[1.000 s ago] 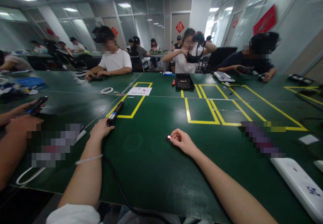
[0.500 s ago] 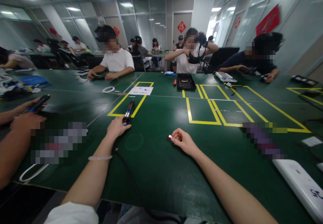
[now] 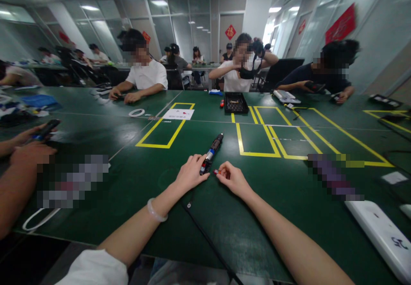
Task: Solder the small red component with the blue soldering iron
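Note:
My left hand (image 3: pixel 193 172) is closed around the near end of a slim cylindrical device (image 3: pixel 212 152), black with a silver section and a blue band. The device points away and slightly right above the green table. Close beside it, my right hand (image 3: pixel 233 177) pinches a small red piece (image 3: pixel 216 172) with a pale spot; its exact kind is too small to make out. The piece sits near the device's near end, with a narrow gap between them.
Yellow tape outlines (image 3: pixel 260 154) mark the table. A paper sheet (image 3: pixel 178 114), a black tray (image 3: pixel 236 103) and a white power strip (image 3: pixel 375 229) lie on it. A black cable (image 3: pixel 205 233) runs below my hands. A neighbour's hands (image 3: pixel 34 148) hold a dark device at left.
My left hand has carried the cylindrical device to the right, out of the taped outline area and next to my right hand. The right hand, with the red piece, has hardly moved.

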`<move>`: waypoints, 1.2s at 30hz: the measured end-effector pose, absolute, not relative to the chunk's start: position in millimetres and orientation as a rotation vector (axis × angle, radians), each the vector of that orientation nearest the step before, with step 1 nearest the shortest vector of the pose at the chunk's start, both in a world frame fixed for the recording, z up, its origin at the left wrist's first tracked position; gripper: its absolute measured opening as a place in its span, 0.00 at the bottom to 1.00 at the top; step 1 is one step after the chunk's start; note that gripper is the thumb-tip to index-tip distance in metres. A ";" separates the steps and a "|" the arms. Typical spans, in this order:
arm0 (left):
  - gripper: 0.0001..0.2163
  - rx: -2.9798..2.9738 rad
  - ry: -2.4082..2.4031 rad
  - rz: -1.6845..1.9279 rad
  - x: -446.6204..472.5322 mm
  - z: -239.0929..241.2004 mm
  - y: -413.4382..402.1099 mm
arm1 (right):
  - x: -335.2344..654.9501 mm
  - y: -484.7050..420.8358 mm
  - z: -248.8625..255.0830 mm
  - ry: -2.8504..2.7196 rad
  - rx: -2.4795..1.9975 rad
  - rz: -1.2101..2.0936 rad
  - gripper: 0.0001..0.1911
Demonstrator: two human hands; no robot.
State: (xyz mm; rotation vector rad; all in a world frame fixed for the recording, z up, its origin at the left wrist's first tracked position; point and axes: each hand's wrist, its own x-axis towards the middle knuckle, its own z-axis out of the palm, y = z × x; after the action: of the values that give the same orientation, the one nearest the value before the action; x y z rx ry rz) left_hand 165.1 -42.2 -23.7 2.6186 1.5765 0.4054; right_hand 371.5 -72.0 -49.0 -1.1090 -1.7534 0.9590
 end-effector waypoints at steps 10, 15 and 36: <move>0.31 2.650 1.364 0.397 179.6 -23.5 -56.3 | 367.0 -70.1 -55.7 -1.880 -1.228 0.818 0.06; 0.31 2.666 1.355 0.371 182.6 -21.7 -58.9 | 364.9 -69.6 -54.7 -1.834 -1.150 0.927 0.06; 0.26 2.659 1.525 0.367 171.8 -17.9 -53.5 | 380.2 -74.2 -48.2 -1.818 -1.098 0.870 0.06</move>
State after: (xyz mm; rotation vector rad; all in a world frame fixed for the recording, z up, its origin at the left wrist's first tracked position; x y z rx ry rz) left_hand 171.8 -53.5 -17.9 2.6589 1.5252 0.3673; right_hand 380.2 -74.2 -48.2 -1.0979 -1.8184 0.8697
